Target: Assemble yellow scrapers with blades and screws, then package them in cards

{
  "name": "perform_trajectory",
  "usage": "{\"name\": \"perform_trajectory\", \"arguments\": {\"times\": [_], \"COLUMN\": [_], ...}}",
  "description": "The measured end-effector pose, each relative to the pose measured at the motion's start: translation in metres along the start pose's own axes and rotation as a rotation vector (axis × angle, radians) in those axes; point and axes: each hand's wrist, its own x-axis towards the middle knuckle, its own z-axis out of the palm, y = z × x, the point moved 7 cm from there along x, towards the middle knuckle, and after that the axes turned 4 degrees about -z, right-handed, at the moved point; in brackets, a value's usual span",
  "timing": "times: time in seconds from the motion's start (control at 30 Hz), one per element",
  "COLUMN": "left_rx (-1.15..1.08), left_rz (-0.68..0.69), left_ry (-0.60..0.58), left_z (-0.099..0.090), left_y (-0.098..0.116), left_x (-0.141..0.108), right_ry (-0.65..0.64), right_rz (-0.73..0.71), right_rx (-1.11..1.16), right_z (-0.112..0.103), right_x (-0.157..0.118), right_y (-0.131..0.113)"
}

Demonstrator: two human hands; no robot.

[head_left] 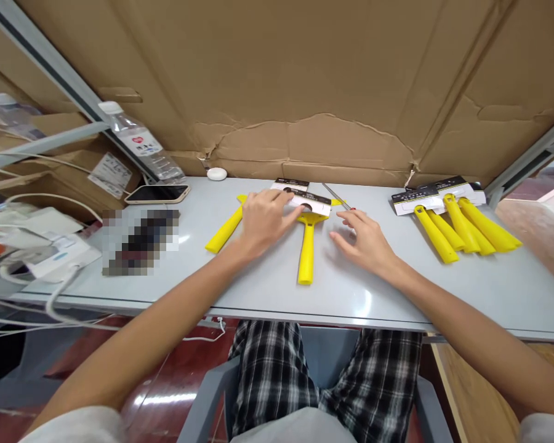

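Note:
A yellow squeegee-like tool (pixel 306 249) lies with its handle towards me, its head in a black-and-white card sleeve (pixel 317 205). My left hand (pixel 264 221) has the sleeve's left end between thumb and fingers. My right hand (pixel 362 241) is just right of this tool, thumb and fingers apart. Its fingertips are by the red part of a thin metal rod (pixel 335 193), whose kind I cannot make out. Another yellow handle (pixel 225 231) lies left of my left hand, partly covered by it. Behind the sleeve, a second card (pixel 292 183) shows.
At the right lie several sleeved yellow tools (pixel 436 237). A phone (pixel 157 194), a plastic bottle (pixel 141 144) and a small white case (pixel 216 174) are at the back left. Cables and white adapters (pixel 64 258) crowd the left edge. Cardboard (pixel 314 74) walls the back.

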Motion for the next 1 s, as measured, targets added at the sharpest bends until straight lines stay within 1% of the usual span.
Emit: {"name": "perform_trajectory", "arguments": {"times": [0.07, 0.17, 0.33, 0.43, 0.53, 0.67, 0.73, 0.8, 0.87, 0.93, 1.0], "left_rx": [-0.024, -0.051, -0.127, -0.167, -0.215, -0.35, -0.477, -0.569, -0.615, -0.634, -0.58], "left_rz": [0.039, 0.081, 0.074, 0.05, 0.017, -0.044, -0.096, -0.138, -0.14, -0.114, -0.093], "left_ry": [-0.041, -0.082, -0.129, -0.154, -0.187, -0.267, -0.32, -0.34, -0.35, -0.362, -0.359], "left_z": [0.003, 0.007, 0.009, 0.008, 0.008, 0.011, 0.014, 0.014, 0.014, 0.016, 0.019], "left_y": [0.01, 0.021, 0.029, 0.032, 0.032, 0.023, 0.013, 0.002, -0.007, -0.013, -0.018], "left_x": [-0.014, -0.024, -0.029, -0.031, -0.029, -0.02, -0.013, -0.006, 0.0, 0.003, 0.004], "right_ry": [0.014, 0.03, 0.08, 0.076, 0.084, 0.07, 0.06, 0.067, 0.085, 0.097, 0.099], "right_rz": [0.054, 0.15, 0.268, 0.34, 0.373, 0.394, 0.386, 0.386, 0.397, 0.407, 0.416], "right_rx": [0.082, 0.188, 0.317, 0.519, 0.706, 0.786, 0.8, 0.828, 0.907, 1.002, 1.048], "right_z": [0.0, 0.001, -0.003, 0.002, 0.005, 0.005, 0.004, 0.002, 0.0, -0.001, -0.003], "right_x": [0.001, 0.001, 0.001, 0.0, 0.0, 0.001, 0.002, 0.002, 0.003, 0.003, 0.004], "right_y": [0.006, 0.016, 0.033, 0.042, 0.045, 0.042, 0.039, 0.037, 0.035, 0.034, 0.033]}}
